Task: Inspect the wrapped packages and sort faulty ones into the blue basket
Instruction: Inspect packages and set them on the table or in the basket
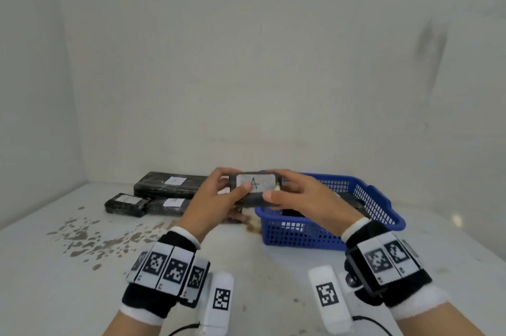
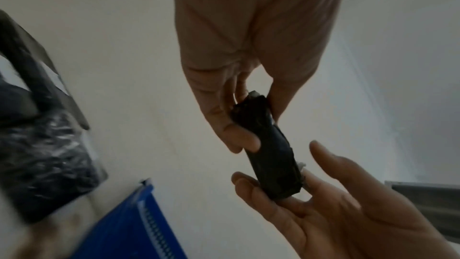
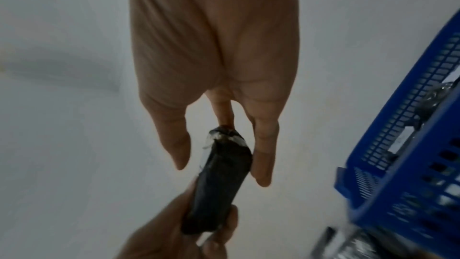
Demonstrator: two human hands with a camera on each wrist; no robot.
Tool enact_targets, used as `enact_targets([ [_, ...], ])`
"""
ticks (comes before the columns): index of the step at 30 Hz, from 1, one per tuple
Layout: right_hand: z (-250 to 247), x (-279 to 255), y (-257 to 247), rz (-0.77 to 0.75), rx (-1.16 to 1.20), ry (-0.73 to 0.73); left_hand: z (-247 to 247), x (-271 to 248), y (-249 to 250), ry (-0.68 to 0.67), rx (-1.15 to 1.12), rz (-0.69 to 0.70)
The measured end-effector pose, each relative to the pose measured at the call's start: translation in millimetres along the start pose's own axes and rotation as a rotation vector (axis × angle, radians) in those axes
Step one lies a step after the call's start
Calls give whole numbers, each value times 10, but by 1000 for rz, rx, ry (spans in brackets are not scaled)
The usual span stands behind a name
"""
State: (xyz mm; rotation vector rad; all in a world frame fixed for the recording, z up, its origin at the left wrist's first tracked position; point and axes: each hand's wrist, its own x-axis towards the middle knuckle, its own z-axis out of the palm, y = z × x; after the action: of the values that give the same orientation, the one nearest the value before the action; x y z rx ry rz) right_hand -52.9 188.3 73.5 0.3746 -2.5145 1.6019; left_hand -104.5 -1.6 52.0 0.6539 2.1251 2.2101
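Note:
Both hands hold one small black wrapped package (image 1: 256,188) with a white label marked "A", lifted above the table by the blue basket's (image 1: 315,237) left rim. My left hand (image 1: 232,183) pinches its left end, thumb on the label and fingers behind. At the right end, my right hand (image 1: 278,185) grips it the same way. In the left wrist view the package (image 2: 266,145) stands edge-on between my left hand (image 2: 251,123) and the right hand's fingers (image 2: 251,186). In the right wrist view white material shows at the package's (image 3: 219,180) near end, under my right hand (image 3: 220,170).
Three more black wrapped packages lie at the back left: a long one (image 1: 169,185), a mid-sized one (image 1: 167,205) and a small one (image 1: 124,204). The basket holds dark wrapped packages (image 1: 353,201). Brown stains (image 1: 90,237) mark the white table. White walls close the back and sides.

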Motion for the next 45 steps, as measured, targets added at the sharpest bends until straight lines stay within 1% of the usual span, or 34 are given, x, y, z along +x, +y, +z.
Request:
enact_targets([
  [2,-87,-20,23,-11,107,45,150,66,63,26,-49,67],
  [4,-164,-47,39,-46,160,127,272,105,107,19,-76,115],
  [6,-237,-84,48,-93,196,191,363,113,139,-25,-100,135],
  [9,-316,-158,44,-145,263,235,435,82,198,-92,-128,172],
  [13,-365,-248,5,-190,235,268,476,19,314,-144,-134,181],
  [17,-395,-306,-69,-188,200,296,490,-47,390,-188,-120,161],
  [20,-388,-330,-105,-201,189,316,498,-99,445,-180,-57,171],
  [23,-359,-351,-147,-213,160,325,490,-127,479,-131,52,206],
  [26,-327,-364,-182,-232,125,326,480,-152,502,-86,100,212],
  [29,-289,-380,-207,-242,124,336,470,-180,524,-71,149,230],
  [36,-288,-417,-240,-241,121,361,488,-210,543,-65,181,248],
  [45,-283,-491,-327,-265,79,361,480,-240,571,-57,128,290],
])
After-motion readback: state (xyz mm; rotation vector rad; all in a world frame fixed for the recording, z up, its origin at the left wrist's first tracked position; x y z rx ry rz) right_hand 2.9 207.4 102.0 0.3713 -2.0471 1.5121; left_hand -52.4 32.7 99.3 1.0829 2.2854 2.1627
